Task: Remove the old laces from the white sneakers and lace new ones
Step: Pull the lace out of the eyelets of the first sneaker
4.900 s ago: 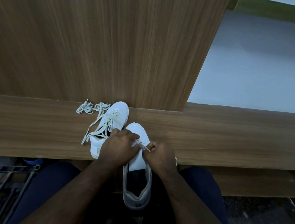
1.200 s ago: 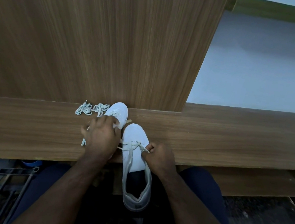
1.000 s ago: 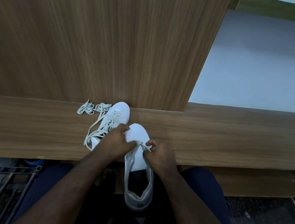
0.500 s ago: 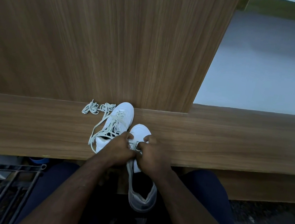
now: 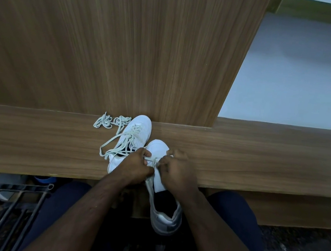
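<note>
Wooden ledge, wood panel behind

A wooden bench crosses the middle from nine to three o'clock. A tall wood-grain panel rises behind it toward twelve. A pale wall fills two o'clock. A black metal rack sits at eight o'clock.

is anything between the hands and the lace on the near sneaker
Nothing visible. The left hand and right hand already pinch the lace across the near sneaker; the other sneaker lies beside it, to the left.
</note>
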Action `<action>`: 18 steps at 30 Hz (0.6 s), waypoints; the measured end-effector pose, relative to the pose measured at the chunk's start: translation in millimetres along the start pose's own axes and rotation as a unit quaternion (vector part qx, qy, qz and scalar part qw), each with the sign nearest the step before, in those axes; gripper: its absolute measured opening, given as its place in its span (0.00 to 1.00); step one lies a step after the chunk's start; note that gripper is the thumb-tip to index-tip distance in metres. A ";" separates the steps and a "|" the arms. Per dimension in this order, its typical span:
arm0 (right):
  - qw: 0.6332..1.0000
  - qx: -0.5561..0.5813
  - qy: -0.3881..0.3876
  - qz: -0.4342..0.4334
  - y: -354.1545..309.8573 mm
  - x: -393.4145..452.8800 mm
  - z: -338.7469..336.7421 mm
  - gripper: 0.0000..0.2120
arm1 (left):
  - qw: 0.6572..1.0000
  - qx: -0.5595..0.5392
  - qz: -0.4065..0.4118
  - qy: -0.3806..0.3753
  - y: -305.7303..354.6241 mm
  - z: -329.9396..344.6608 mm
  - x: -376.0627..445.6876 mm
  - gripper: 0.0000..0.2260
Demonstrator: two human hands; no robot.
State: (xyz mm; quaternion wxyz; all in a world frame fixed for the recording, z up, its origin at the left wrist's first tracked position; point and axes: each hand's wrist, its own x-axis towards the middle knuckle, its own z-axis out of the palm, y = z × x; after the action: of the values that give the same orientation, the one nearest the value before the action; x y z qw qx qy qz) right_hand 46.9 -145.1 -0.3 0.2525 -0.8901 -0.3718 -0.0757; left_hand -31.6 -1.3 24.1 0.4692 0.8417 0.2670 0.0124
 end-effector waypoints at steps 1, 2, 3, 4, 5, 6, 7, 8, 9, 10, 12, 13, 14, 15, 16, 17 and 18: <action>0.998 0.048 0.030 0.036 1.5 2.4 -5.4 0.09 | 1.000 0.002 0.000 0.002 -0.8 0.1 0.6 0.20; 0.991 0.091 0.068 0.071 5.4 5.5 -11.5 0.09 | 1.000 0.001 0.000 0.003 -1.4 -0.1 1.2 0.20; 0.984 0.114 0.098 0.093 10.3 7.8 -16.6 0.10 | 1.000 -0.001 -0.001 0.003 -1.9 0.0 1.5 0.20; 0.982 0.114 0.104 0.106 12.6 8.0 -21.0 0.11 | 1.000 -0.003 0.000 0.002 -1.6 0.2 1.4 0.21; 0.986 0.100 0.083 0.103 12.3 7.3 -23.3 0.14 | 1.000 -0.005 0.002 0.001 -0.6 0.5 1.1 0.23; 0.992 0.083 0.046 0.083 9.0 5.8 -22.8 0.19 | 1.000 -0.004 0.005 0.000 0.6 1.0 0.8 0.26; 0.997 0.058 0.013 0.054 4.4 3.6 -19.2 0.22 | 1.000 -0.003 0.008 0.000 1.7 1.7 0.3 0.28; 0.999 0.023 -0.010 0.023 -0.6 0.8 -13.7 0.23 | 1.000 -0.005 0.012 0.001 2.4 2.2 -0.1 0.30; 1.000 -0.016 -0.023 -0.004 -4.7 -1.5 -6.6 0.21 | 1.000 -0.007 0.014 0.003 2.1 2.8 -0.2 0.30; 0.998 -0.051 -0.025 -0.018 -7.5 -3.3 -0.7 0.17 | 1.000 -0.008 0.017 0.006 1.3 3.0 -0.2 0.30; 0.997 -0.079 0.004 -0.028 -6.2 -2.1 4.6 0.12 | 1.000 -0.005 0.019 0.007 -1.4 2.9 0.9 0.30; 0.996 -0.086 0.009 -0.023 -3.8 -0.7 3.9 0.11 | 1.000 -0.003 0.018 0.005 -2.3 2.9 1.5 0.29; 0.996 -0.092 0.012 -0.012 -1.3 0.1 1.4 0.10 | 1.000 0.000 0.019 0.004 -2.7 2.7 1.7 0.29; 0.995 -0.094 0.025 0.003 1.2 1.6 -2.2 0.09 | 1.000 0.001 0.019 0.005 -2.6 2.5 1.9 0.29; 0.994 -0.088 0.055 0.019 4.4 4.2 -6.4 0.08 | 1.000 0.001 0.019 0.007 -2.1 2.1 2.1 0.29; 0.992 -0.076 0.090 0.034 8.0 7.6 -10.5 0.08 | 1.000 -0.002 0.019 0.008 -1.8 1.8 2.2 0.29; 0.991 -0.059 0.110 0.046 10.5 9.8 -13.9 0.09 | 1.000 -0.004 0.019 0.006 -1.6 1.3 2.1 0.30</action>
State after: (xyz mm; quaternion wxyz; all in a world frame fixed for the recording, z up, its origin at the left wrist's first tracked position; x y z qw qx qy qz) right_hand 62.0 -152.3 10.8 0.2423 -0.9060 -0.2950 -0.1830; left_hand -30.2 -0.7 21.6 0.4703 0.8449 0.2535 0.0278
